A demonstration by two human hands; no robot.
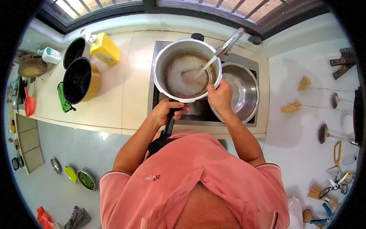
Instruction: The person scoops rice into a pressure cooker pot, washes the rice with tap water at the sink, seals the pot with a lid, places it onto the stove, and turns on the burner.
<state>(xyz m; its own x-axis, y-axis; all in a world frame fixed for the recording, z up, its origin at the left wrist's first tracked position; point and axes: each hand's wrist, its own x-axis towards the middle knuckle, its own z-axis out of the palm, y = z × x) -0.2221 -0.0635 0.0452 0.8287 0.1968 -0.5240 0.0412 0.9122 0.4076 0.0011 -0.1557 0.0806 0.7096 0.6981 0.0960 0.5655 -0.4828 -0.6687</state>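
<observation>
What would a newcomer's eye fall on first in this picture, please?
Probably the large metal pot in the middle, held by both hands over the sink, with water running into it from the curved faucet. Next might come the bright yellow pump bottle on the counter to the left, beside two dark-lined containers.

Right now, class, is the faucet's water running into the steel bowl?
No, the stream from the faucet falls inside the pot, not the steel bowl.

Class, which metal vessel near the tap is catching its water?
The deep pot with the black handle; the stream misses the steel bowl beside it.
</observation>
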